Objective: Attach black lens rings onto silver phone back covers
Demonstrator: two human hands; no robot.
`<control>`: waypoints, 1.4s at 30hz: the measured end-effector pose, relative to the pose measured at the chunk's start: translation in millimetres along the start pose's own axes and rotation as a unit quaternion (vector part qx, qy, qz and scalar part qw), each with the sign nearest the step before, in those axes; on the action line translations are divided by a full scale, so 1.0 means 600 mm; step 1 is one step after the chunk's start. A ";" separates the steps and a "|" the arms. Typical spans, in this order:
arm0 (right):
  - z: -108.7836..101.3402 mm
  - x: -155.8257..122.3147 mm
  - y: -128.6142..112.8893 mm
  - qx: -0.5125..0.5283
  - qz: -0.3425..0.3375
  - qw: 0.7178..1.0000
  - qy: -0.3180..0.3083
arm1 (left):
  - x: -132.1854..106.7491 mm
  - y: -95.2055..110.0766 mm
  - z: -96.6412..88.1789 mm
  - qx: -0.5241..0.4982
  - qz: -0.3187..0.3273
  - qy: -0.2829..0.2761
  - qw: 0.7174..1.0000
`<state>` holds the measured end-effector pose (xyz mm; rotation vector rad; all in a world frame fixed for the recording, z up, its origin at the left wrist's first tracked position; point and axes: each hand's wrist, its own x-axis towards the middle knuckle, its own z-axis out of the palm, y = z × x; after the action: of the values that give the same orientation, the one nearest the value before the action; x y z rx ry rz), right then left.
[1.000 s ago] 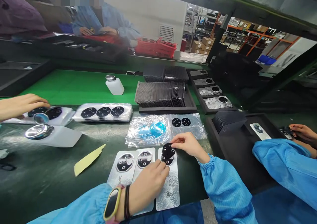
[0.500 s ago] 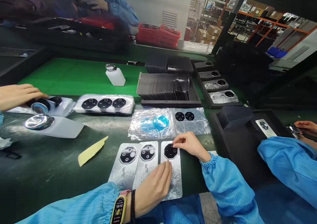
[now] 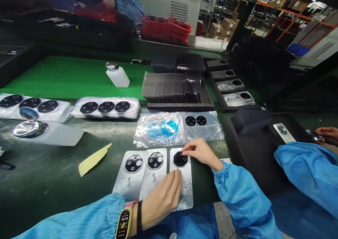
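Note:
Three silver phone back covers lie side by side at the table's front edge: a left cover point(image 3: 129, 184), a middle cover point(image 3: 151, 179) and a right cover point(image 3: 187, 188). My left hand point(image 3: 162, 198) rests on the right cover, fingers stretched out together, just below its camera area. There sits a black octagonal sticker point(image 3: 180, 159). With thumb and fingertips pinched, my right hand point(image 3: 200, 152) grips this sticker at its upper right edge. The other two covers show black octagons with rings and a white dot.
Behind my hands are plastic sheets with black octagons point(image 3: 195, 120) and a blue film point(image 3: 169, 128). A bottle point(image 3: 52, 131) and a torn yellow paper point(image 3: 94, 159) lie left. Trays of dark plates point(image 3: 171, 87) stand behind. A co-worker's sleeve point(image 3: 306, 175) is at right.
The view has shifted slightly. A co-worker's hand at the far left has left the stacked octagon sheets. My two hands stay nearly the same on the right cover.

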<state>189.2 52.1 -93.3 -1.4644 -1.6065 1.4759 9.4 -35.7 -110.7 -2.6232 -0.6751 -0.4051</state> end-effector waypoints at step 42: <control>0.011 -0.008 -0.005 -0.192 -0.086 0.977 0.032 | -0.006 0.002 -0.001 0.003 0.009 -0.041 0.999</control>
<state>183.5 45.7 -91.3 -1.5074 -2.0019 1.0513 6.9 -38.4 -112.1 -2.6506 -0.6771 -0.2924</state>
